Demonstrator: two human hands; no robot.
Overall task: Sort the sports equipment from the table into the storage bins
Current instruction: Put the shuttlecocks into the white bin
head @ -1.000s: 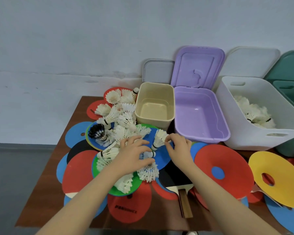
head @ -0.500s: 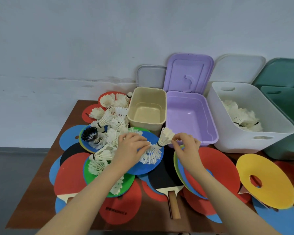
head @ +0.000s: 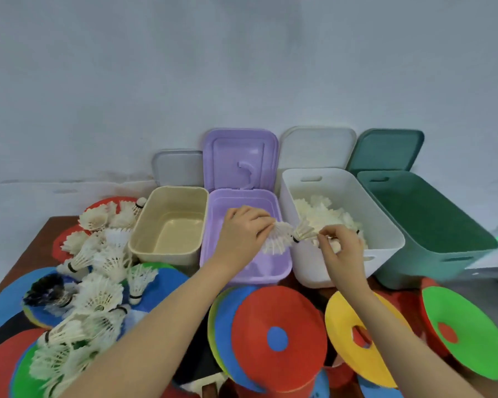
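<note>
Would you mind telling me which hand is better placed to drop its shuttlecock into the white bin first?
The right hand: it already hovers over the white bin with its shuttlecock. The left hand holds its shuttlecock over the purple bin.

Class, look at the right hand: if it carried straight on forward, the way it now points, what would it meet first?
Most likely the white shuttlecocks piled inside the white bin, since the right hand with its shuttlecock hovers above its near edge; depth is uncertain.

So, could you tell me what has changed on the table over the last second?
Both hands lifted off the pile and carried shuttlecocks rightward: the left hand grips one above the purple bin, the right hand pinches another at the white bin. Bins, cones and remaining shuttlecocks stayed put.
</note>
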